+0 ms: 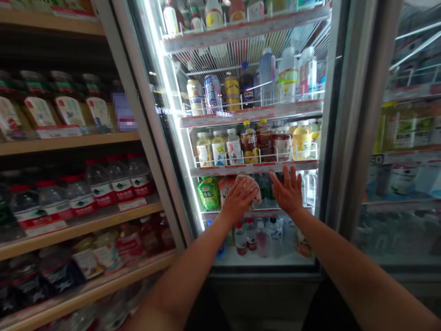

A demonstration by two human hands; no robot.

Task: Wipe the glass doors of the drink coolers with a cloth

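Observation:
Both my arms reach into an open drinks fridge. My left hand (237,200) is closed on a crumpled pinkish cloth (251,187), held against the third wire shelf (255,168) down. My right hand (288,193) is open, fingers spread upward, just right of the cloth and below that shelf's front rail. Green bottles (208,193) stand to the left of my left hand. Small bottles (255,236) with red and white caps stand on the fridge floor below my wrists.
The fridge's higher shelves hold cans (213,93), tall bottles (287,76) and juice bottles (234,148). A closed glass door (406,138) stands on the right. Wooden shelves (79,227) of water bottles and tea bottles fill the left side.

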